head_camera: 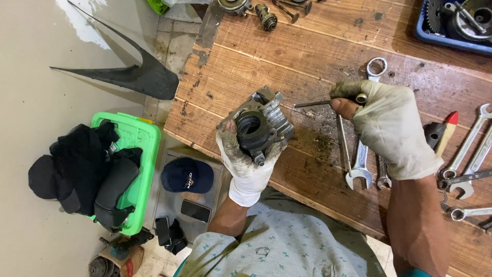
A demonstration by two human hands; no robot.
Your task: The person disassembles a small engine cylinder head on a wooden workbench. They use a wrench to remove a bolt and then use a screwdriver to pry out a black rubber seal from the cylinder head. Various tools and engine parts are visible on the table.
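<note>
1. The left hand [247, 163], in a dirty white glove, is closed around a finned metal engine part [260, 125], gripping it from below and holding it up over the near edge of the desk [287, 56].
2. The part's round dark opening faces the camera; its grey fins lie on the side toward the right hand.
3. The right hand [392, 128], also gloved, is closed on a thin metal rod [312, 103], pinched between thumb and fingers.
4. The rod points from the right hand toward the part; its tip is near the fins but apart from them.
5. Under the right hand, several wrenches [360, 164] lie on the desk, and a ring spanner [376, 67] shows just beyond the knuckles.
6. Further out from the right hand lie more wrenches [469, 149] and a red-tipped tool [447, 131].
7. Beyond the right hand, at the desk's far corner, sits a blue tray [441, 37] of metal parts.
8. Off the desk, on the outer side of the left hand, a green bin [144, 154] holds dark clothing, and a dark blue cap [187, 175] lies just below that hand.
</note>
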